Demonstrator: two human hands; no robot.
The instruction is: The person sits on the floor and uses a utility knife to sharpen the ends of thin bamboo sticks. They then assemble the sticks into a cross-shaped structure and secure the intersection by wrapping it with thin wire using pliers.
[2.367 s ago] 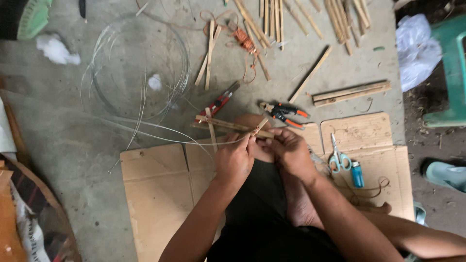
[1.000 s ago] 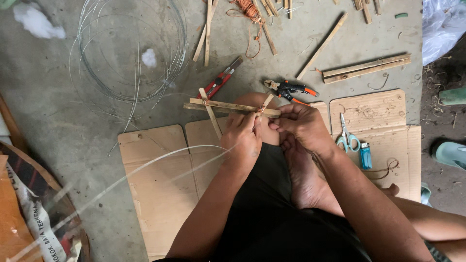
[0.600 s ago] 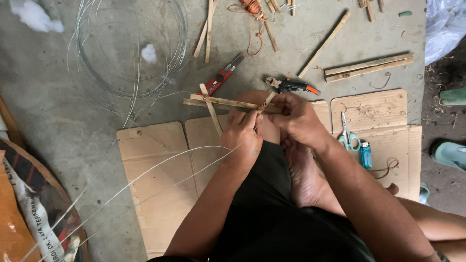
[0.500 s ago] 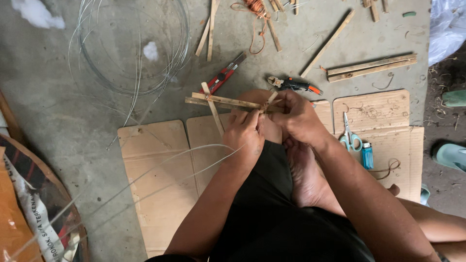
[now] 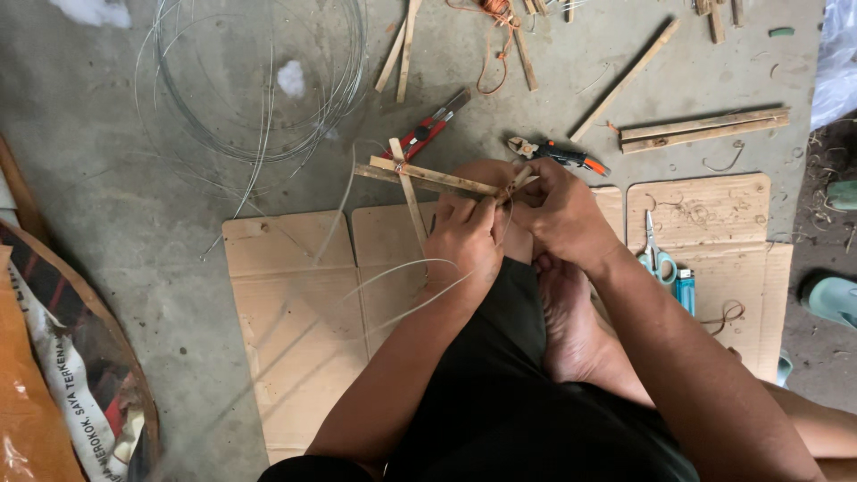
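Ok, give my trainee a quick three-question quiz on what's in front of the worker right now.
1. True or false: both hands meet at one joint of the stick frame.
2. What lies on the cardboard beside the right hand? A) hammer B) scissors C) brush
3. Which tool lies on the floor just beyond the right hand?

Key:
1. True; the left hand and right hand pinch the same crossing.
2. B, the scissors, next to a blue lighter.
3. The orange-handled pliers.
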